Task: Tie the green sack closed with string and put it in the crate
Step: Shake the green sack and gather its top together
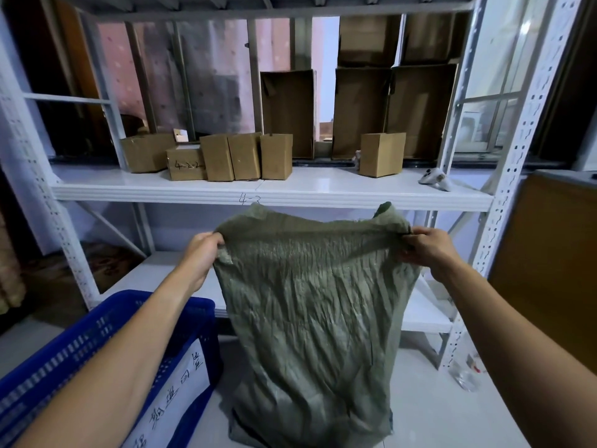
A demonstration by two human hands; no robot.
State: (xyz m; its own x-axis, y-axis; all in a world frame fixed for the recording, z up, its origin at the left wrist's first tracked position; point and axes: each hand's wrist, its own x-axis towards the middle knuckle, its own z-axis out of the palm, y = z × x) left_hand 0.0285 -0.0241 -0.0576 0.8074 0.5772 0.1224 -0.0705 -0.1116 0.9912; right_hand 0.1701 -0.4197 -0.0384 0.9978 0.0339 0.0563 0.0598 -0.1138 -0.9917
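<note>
head view: i hold the green woven sack (316, 302) by its mouth, left hand (202, 257) and right hand (426, 250) each clamped on a top corner, fingertips buried in the fabric. its base meets the floor just beside the blue crate (97, 334), which is cut off at the frame edge. the sack's contents are hidden.

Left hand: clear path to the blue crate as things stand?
Likely yes: the blue crate sits below the left forearm with nothing between. But the left hand grips a top corner of the green sack, so it must release or bring the sack along.
</note>
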